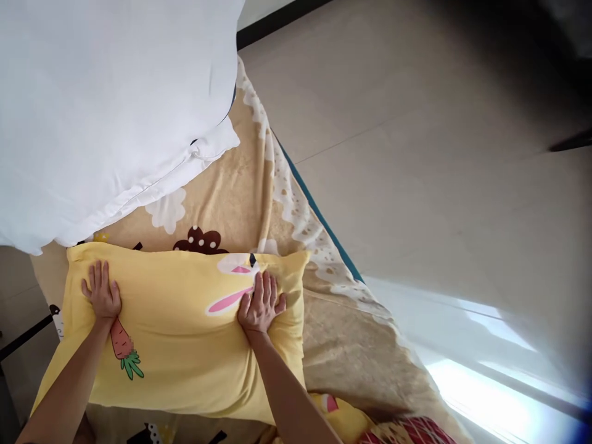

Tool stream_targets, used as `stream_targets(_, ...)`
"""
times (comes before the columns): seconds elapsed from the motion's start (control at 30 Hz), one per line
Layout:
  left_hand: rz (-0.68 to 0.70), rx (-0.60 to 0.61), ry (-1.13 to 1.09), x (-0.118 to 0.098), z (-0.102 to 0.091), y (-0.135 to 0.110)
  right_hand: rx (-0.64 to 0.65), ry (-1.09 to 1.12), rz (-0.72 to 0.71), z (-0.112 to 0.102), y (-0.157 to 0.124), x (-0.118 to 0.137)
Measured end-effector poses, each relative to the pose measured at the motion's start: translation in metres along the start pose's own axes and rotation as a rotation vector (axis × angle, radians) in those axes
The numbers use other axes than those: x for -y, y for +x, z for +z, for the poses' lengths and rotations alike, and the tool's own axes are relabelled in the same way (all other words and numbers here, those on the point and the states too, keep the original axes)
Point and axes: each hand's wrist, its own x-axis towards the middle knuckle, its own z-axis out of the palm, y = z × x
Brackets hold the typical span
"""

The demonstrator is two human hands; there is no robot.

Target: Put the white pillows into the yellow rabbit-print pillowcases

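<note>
A yellow pillow (171, 290) printed with a carrot and rabbit ears lies flat across the bed. My left hand (102, 297) presses on its left part, fingers stretched out just above the carrot print. On the right part, beside the rabbit ears, my right hand (263, 305) rests palm down with fingers apart. Neither hand grips anything. Beneath the pillow spreads a tan blanket (222, 185) with white cloud shapes and a scalloped, dotted border.
A large white pillow or bedding piece (115, 111) fills the upper left. More yellow fabric (345, 419) and a red patterned cloth (411, 430) lie at the bottom. Right of the bed is tiled floor (416, 185), with bright sunlight low on it.
</note>
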Motion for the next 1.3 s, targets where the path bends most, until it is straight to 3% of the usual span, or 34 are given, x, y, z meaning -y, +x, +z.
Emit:
stream_targets(0.13,-0.015,0.035,0.025,-0.006,0.014,0.001,0.03,-0.034,0.015,0.015,0.002,-0.01)
stream_targets(0.33,-0.037,0.086,0.046,-0.009,0.023,0.005,-0.033,-0.019,-0.026,0.023,0.006,-0.012)
stream_targets(0.53,0.008,0.074,0.05,-0.008,0.024,0.007,-0.024,0.001,-0.046,0.024,0.007,-0.013)
stream_targets(0.73,-0.033,0.07,0.037,-0.008,0.023,0.011,0.024,-0.035,-0.006,0.021,0.01,-0.012)
stream_targets(0.93,-0.057,0.052,-0.001,-0.013,0.02,0.013,-0.06,0.007,-0.01,0.021,0.018,-0.009)
stream_targets(1.03,-0.066,0.073,-0.04,-0.014,0.004,0.022,-0.07,0.043,0.03,0.011,0.026,-0.004)
stream_targets(1.13,-0.064,0.091,-0.134,-0.003,-0.033,0.02,-0.023,0.123,0.054,-0.021,0.028,0.002)
stream_targets(1.2,0.005,0.069,-0.205,0.017,-0.064,-0.001,-0.01,0.178,0.035,-0.051,0.015,0.004)
stream_targets(1.3,0.045,0.059,-0.205,0.062,-0.094,-0.067,-0.011,0.185,0.014,-0.087,-0.041,-0.004)
